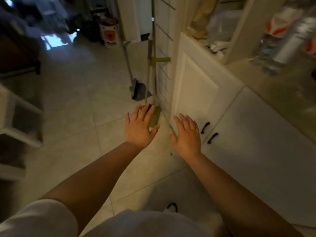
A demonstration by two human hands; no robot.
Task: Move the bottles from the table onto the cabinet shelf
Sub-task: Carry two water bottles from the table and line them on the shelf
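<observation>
Both hands, the left hand (139, 127) and right hand (187, 134), hover flat and spread, holding nothing, just left of the white cabinet (196, 86). Blurred clear bottles (280, 48) (count unclear) sit on the shelf at the cabinet's upper right. This looks like a between-trips moment; next likely means turning toward the unseen counter for another bottle.
</observation>
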